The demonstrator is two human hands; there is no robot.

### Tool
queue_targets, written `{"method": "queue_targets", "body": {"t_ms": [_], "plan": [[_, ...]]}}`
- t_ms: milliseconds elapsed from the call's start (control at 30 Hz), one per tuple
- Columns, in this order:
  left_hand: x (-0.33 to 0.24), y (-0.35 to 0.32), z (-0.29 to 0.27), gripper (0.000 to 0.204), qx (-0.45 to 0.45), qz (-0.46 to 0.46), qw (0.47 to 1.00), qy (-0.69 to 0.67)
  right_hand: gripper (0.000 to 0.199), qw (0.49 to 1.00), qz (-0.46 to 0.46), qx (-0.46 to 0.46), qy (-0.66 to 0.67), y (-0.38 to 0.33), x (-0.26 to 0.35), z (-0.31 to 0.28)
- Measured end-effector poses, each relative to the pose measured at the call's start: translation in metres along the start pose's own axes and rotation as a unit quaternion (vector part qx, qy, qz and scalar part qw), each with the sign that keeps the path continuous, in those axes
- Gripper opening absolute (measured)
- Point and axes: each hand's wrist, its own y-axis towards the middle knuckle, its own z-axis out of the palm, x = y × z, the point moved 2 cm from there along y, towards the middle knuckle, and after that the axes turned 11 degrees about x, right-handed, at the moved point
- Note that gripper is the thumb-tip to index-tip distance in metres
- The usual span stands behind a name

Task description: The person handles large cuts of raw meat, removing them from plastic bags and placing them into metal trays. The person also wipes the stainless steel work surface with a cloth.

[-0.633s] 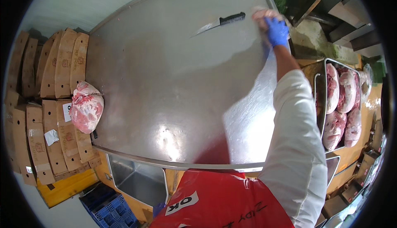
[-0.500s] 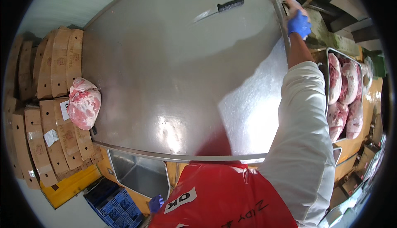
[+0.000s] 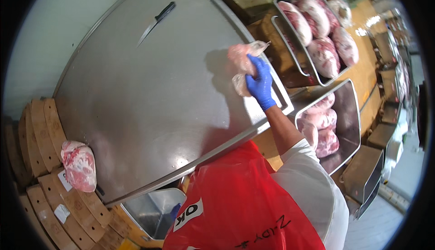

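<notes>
My right hand (image 3: 261,83), in a blue glove, is closed on a limp pink-and-whitish piece (image 3: 240,56) over the right side of the metal table (image 3: 149,100). Whether this piece is meat trimming or crumpled plastic I cannot make out. Beside the red apron, a sliver of my left hand (image 3: 176,211) shows in its blue glove, above a metal tub (image 3: 154,207); its fingers are mostly hidden. A knife (image 3: 164,12) with a black handle lies at the far side of the table. At the table's left edge rests a large raw meat cut (image 3: 80,166).
Right of the table stand a metal tub (image 3: 301,62) filled with several meat cuts and another tub (image 3: 351,118) with more meat. Stacked cardboard boxes (image 3: 47,134) line the left side. A small dark object (image 3: 100,190) lies near the left meat cut.
My view has turned to the right. My right hand has come back from beyond the table's far right edge to over the tabletop, with the pink piece in it.
</notes>
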Motion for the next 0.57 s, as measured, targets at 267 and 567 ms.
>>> {"method": "queue_targets", "body": {"t_ms": [267, 567], "plan": [[-0.013, 0.055, -0.005, 0.039, -0.003, 0.196, 0.975, -0.101, 0.057, 0.985, 0.100, 0.137, 0.027, -0.083, -0.023, -0.052], [0.078, 0.062, 0.035, 0.045, 0.008, 0.155, 0.981, -0.112, 0.096, 0.976, 0.085, 0.096, -0.179, -0.135, 0.025, -0.028]]}}
